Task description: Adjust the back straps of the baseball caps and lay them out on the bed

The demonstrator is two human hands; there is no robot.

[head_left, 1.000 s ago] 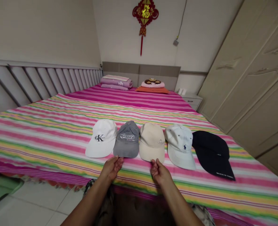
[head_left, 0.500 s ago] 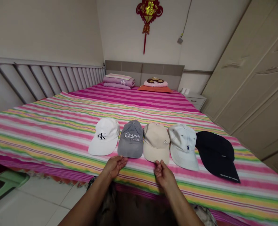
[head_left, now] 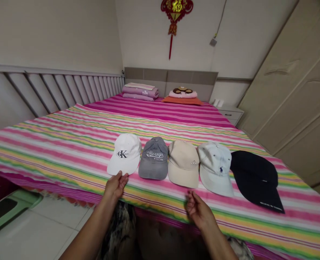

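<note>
Several baseball caps lie in a row across the striped bed, brims toward me. At the row's left end, my left hand is closed at the front edge of the white cap, thumb and fingers on its brim. Beside it lie a grey cap with white lettering and a beige cap. My right hand, fingers curled together and nothing visible in them, hovers just below the beige cap's brim, apart from it. Further right are a pale blue cap and a black cap with a long brim.
Folded purple bedding and a pink pillow on an orange cloth rest by the headboard. A white railing runs along the left. A green stool stands on the tiled floor; wardrobe doors are at right.
My left hand has moved left from the grey cap's brim to the white cap's brim. My right hand has drawn slightly back from the beige cap's brim. The view has shifted a little.
</note>
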